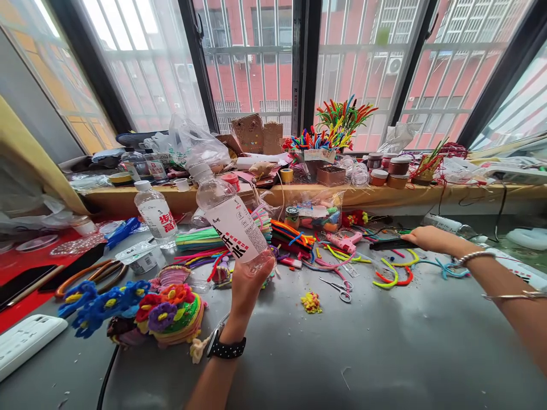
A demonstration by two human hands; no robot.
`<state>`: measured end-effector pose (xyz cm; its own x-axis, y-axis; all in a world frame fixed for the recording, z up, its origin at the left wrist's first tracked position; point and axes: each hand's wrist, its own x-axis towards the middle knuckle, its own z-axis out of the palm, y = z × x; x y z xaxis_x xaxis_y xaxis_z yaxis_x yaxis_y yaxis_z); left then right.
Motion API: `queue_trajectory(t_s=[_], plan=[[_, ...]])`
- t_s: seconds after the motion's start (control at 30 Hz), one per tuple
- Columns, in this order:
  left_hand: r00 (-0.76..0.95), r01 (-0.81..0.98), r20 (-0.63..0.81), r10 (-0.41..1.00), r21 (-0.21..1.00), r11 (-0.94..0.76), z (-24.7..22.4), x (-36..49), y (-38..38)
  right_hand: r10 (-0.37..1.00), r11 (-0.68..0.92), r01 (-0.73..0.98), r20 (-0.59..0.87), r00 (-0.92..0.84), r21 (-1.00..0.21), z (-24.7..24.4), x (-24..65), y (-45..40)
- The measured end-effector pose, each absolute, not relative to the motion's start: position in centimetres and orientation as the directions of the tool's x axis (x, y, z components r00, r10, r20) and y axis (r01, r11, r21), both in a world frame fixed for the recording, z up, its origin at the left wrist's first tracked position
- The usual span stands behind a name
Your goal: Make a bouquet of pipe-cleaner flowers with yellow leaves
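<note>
My left hand (pixel 252 282) is wrapped round the lower end of a clear plastic water bottle (pixel 234 225) with a white label. The bottle is raised over the table and tilted, its cap end toward the upper left. My right hand (pixel 440 242) reaches across the right side, its fingers closed at the end of a long, flat black thing (pixel 388 244). Curved yellow and red pipe cleaners (pixel 397 276) lie just below it. Small scissors (pixel 339 289) and a little heap of yellow and red fuzz (pixel 311 303) lie in the middle of the table.
Another water bottle (pixel 156 213) stands upright at the left. Fuzzy flower crafts (pixel 175 319) sit at the front left, near a white power strip (pixel 29 344). Behind are pipe cleaner bundles (pixel 203 240), a pink glue gun (pixel 343 242) and a cluttered sill (pixel 273 196).
</note>
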<state>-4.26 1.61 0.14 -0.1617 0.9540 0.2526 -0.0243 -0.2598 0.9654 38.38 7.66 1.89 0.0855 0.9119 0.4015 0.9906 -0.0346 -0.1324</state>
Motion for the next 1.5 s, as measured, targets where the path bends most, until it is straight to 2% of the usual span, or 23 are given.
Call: queue_trajectory(t_s=[0.07,0.17,0.2,0.27,0.3,0.37,0.4,0.47,0.57,0.63,0.67,0.77,0.83,0.93,1.0,1.17,1.27,1.37,1.5], plan=[[-0.17,-0.022,0.244,0.955,0.968,-0.252,0.1,-4.4,1.7,0.984,-0.082,0.992,0.148,0.096,-0.097,4.1,38.4,6.5],[-0.18,-0.028,0.237,0.955,0.969,-0.246,0.0,-4.6,1.7,0.99,-0.126,0.989,0.048,0.13,-0.079,7.2,37.6,3.9],[-0.178,-0.037,0.237,0.955,0.968,-0.247,0.0,-4.6,1.7,0.991,-0.136,0.984,0.006,0.137,-0.113,7.9,37.0,2.9],[-0.187,-0.073,0.239,0.953,0.964,-0.257,0.0,-4.5,1.7,0.982,-0.173,0.946,0.024,0.187,-0.273,8.3,35.4,0.8],[-0.199,-0.096,0.24,0.95,0.96,-0.263,0.1,-4.5,1.7,0.972,-0.189,0.893,0.051,0.229,-0.41,7.9,34.4,-0.3],[-0.215,-0.139,0.232,0.949,0.954,-0.265,0.2,-4.4,1.6,0.968,-0.175,0.698,0.009,0.251,-0.694,6.2,32.0,-2.0],[-0.22,-0.156,0.225,0.949,0.952,-0.262,0.3,-4.4,1.6,0.975,-0.159,0.616,-0.026,0.219,-0.772,4.8,30.8,-2.7],[-0.213,-0.177,0.212,0.954,0.952,-0.251,0.5,-4.4,1.6,0.987,-0.131,0.525,-0.059,0.152,-0.841,1.8,28.7,-3.8],[-0.209,-0.17,0.21,0.955,0.954,-0.247,0.7,-4.4,1.5,0.986,-0.159,0.495,-0.113,0.123,-0.854,-2.7,26.9,-4.5],[-0.213,-0.156,0.212,0.954,0.956,-0.248,0.8,-4.3,1.3,0.984,-0.174,0.529,-0.13,0.119,-0.831,-4.7,26.7,-4.4],[-0.221,-0.151,0.215,0.951,0.956,-0.251,0.9,-4.3,1.3,0.989,-0.139,0.591,-0.077,0.13,-0.795,-5.4,26.7,-4.2],[-0.224,-0.134,0.212,0.951,0.96,-0.246,1.0,-4.1,1.1,0.951,0.069,0.822,0.285,0.117,-0.566,-5.9,26.3,-3.5],[-0.209,-0.122,0.204,0.956,0.965,-0.232,1.0,-4.0,1.1,0.914,0.156,0.876,0.404,0.048,-0.457,-5.4,25.0,-3.1],[-0.21,-0.116,0.206,0.956,0.966,-0.233,0.8,-4.1,1.3,0.928,0.356,0.808,0.277,-0.248,-0.469,-4.8,21.4,-2.7],[-0.214,-0.119,0.209,0.954,0.964,-0.238,0.6,-4.1,1.4,0.905,0.424,0.789,0.195,-0.377,-0.445,-4.8,18.6,-2.3],[-0.202,-0.102,0.188,0.961,0.972,-0.211,0.3,-4.3,1.5,0.895,0.444,0.871,0.154,-0.419,-0.211,-5.5,13.8,-1.0],[-0.198,-0.097,0.184,0.963,0.974,-0.206,0.2,-4.3,1.5,0.889,0.449,0.886,0.156,-0.43,-0.118,-6.1,13.2,-0.1],[-0.201,-0.086,0.187,0.961,0.974,-0.208,0.3,-4.3,1.5,0.873,0.47,0.88,0.191,-0.45,-0.074,-6.6,13.6,0.2],[-0.195,-0.075,0.189,0.962,0.975,-0.207,0.4,-4.3,1.4,0.858,0.487,0.869,0.232,-0.459,-0.083,-7.2,14.3,0.4]])
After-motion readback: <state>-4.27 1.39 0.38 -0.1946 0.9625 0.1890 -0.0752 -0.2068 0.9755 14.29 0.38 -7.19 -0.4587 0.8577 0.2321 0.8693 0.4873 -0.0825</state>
